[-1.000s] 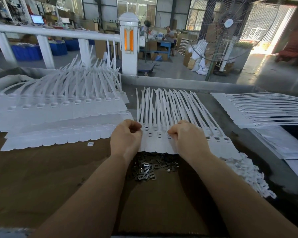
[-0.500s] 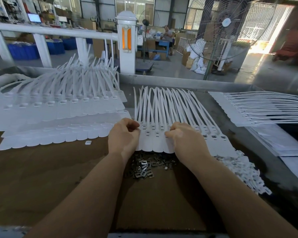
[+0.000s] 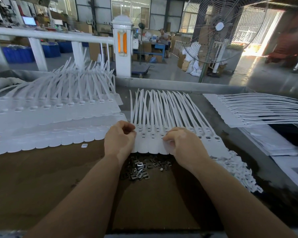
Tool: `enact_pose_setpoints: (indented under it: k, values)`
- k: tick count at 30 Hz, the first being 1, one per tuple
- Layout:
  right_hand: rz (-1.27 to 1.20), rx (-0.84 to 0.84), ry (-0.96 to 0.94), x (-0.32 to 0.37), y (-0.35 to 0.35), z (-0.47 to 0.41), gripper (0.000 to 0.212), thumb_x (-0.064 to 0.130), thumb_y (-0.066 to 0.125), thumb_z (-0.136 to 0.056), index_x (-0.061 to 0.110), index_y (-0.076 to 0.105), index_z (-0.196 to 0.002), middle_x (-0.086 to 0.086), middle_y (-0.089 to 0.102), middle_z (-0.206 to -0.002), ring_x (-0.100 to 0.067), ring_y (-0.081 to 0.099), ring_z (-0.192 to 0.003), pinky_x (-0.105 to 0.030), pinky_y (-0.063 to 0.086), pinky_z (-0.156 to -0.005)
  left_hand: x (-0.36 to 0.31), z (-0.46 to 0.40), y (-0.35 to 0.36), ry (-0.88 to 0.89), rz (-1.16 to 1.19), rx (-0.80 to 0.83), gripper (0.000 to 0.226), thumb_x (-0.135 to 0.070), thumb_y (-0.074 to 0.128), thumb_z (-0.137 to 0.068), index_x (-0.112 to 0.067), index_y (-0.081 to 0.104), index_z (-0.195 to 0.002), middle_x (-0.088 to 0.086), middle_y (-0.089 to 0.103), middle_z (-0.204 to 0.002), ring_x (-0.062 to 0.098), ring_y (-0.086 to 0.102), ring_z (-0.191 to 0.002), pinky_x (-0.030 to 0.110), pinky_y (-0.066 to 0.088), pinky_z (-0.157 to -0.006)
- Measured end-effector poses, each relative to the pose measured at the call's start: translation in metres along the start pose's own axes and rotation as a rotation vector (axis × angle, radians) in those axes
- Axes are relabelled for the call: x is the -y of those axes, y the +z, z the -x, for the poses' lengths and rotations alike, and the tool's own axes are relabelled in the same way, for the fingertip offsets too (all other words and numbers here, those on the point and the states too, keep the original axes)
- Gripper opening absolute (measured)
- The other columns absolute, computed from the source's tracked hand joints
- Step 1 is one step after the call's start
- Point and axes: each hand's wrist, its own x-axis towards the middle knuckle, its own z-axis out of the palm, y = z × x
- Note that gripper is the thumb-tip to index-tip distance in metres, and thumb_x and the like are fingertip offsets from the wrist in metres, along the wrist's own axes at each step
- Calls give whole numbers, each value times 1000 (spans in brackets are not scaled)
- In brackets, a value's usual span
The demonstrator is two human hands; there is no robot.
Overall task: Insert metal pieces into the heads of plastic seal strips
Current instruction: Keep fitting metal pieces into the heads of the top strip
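- A large stack of white seal strips [image 3: 55, 114] lies fanned across the left of the brown tabletop [image 3: 41, 182], tails rising away from the viewer.
- The left hand [image 3: 120, 140] rests at the left edge of the middle row of seal strips [image 3: 155, 134], fingers curled with thumb and fingertips pinched together; whether it holds anything I cannot tell.
- A pile of small dark metal pieces [image 3: 141, 167] sits between the wrists, just below that row.
- The right hand [image 3: 184, 146] presses curled fingers onto the strip heads.
- Loose white caps [image 3: 237, 170] heap beside the right wrist.
- Another strip bundle [image 3: 258, 110] lies far right.
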Motion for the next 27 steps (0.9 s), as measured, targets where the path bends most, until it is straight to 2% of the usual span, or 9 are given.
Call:
enact_pose_setpoints:
  k: [2, 4, 8, 12, 15, 18, 21, 27]
  values:
    - [-97, -23, 28, -3, -5, 5, 31, -3, 51, -87, 12, 68, -108, 0, 62, -114, -15, 55, -108, -23, 39, -97, 0, -1, 0, 0, -1, -4, 8, -15, 64, -85, -23, 63, -87, -16, 58, -76, 9, 56, -78, 23, 39, -72]
    - [-136, -59, 63, -8, -11, 12, 25, 3, 53, -89, 13, 69, -105, 0, 62, -112, -17, 56, -106, -29, 42, -98, 0, -2, 1, -2, 7, -7, 8, -15, 65, -85, -23, 63, -86, -16, 58, -75, 9, 56, -79, 22, 39, -74]
    - [-184, -151, 146, -19, -25, 27, 17, 2, 58, -86, 13, 71, -91, 0, 66, -96, -14, 60, -87, -25, 47, -84, 0, -3, 3, -6, 9, -10, 11, -14, 65, -85, -25, 62, -84, -17, 58, -75, 9, 56, -79, 22, 38, -73]
    - [-101, -30, 168, -25, -37, 40, 14, 7, 64, -84, 19, 72, -86, 7, 65, -85, -6, 60, -78, -21, 51, -79, 1, -4, 4, -10, 22, -15, 12, -14, 65, -85, -25, 62, -82, -16, 59, -75, 3, 54, -73, 17, 37, -62]
    - [1, 87, 152, -24, -39, 45, 11, 18, 67, -84, 25, 72, -89, 14, 55, -80, -3, 54, -75, -15, 43, -73, 1, -5, 4, -9, 18, -19, 12, -14, 65, -85, -26, 61, -82, -16, 59, -74, 0, 53, -71, 13, 35, -60]
    - [70, 162, 154, -19, -35, 48, 13, 29, 68, -83, 28, 71, -96, 13, 56, -86, -7, 53, -83, -21, 44, -79, 2, -5, 5, -10, 18, -22, 12, -15, 65, -85, -25, 61, -82, -17, 59, -75, -3, 52, -71, 10, 34, -59]
    - [93, 189, 165, -17, -32, 49, 14, 31, 66, -84, 27, 71, -97, 8, 64, -94, -11, 57, -90, -29, 48, -85, 2, -5, 4, -5, 17, -23, 11, -15, 65, -85, -25, 62, -83, -17, 58, -75, -2, 52, -71, 11, 35, -60]
    - [110, 124, 118, -18, -27, 49, 16, 32, 56, -90, 26, 67, -100, 9, 58, -98, -9, 52, -90, -22, 41, -80, 2, -5, 4, 1, 9, -20, 11, -15, 65, -85, -25, 61, -84, -19, 57, -74, 1, 52, -72, 20, 36, -68]
